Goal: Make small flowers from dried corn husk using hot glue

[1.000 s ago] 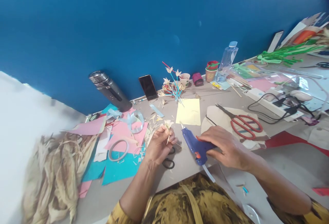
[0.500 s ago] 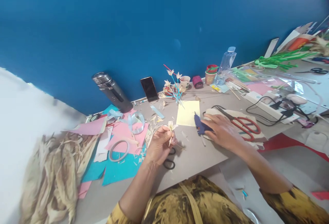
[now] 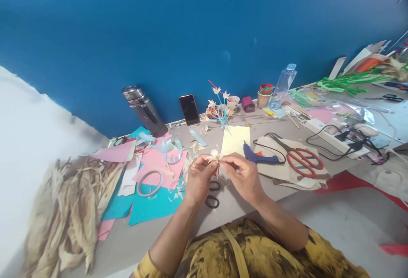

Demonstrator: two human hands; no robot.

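Observation:
A small cream flower [image 3: 216, 155], which looks made of dried husk, is held up over the table between both hands. My left hand [image 3: 200, 178] pinches it from the left, fingers closed. From the other side, my right hand [image 3: 244, 178] grips its petals between thumb and fingertips. Just right of that hand a blue glue gun [image 3: 262, 158] lies on its side. Black scissor handles [image 3: 213, 201] show below the hands, their blades hidden. Behind the flower lies a yellow paper sheet [image 3: 236, 140], and beyond it stands a bunch of similar flowers on blue stems [image 3: 222, 112].
Red-handled scissors [image 3: 304, 161] lie on husk pieces at right, near a power strip [image 3: 338, 140] with cables. At left are a tape roll [image 3: 149, 183], coloured paper [image 3: 156, 210] and dried husks [image 3: 66, 218]. A flask [image 3: 145, 112], phone [image 3: 189, 110] and bottle [image 3: 284, 82] stand along the wall.
My right hand has let go of the glue gun and moved left to the flower, where it now pinches the petals. My left hand still holds the flower. The view has shifted slightly.

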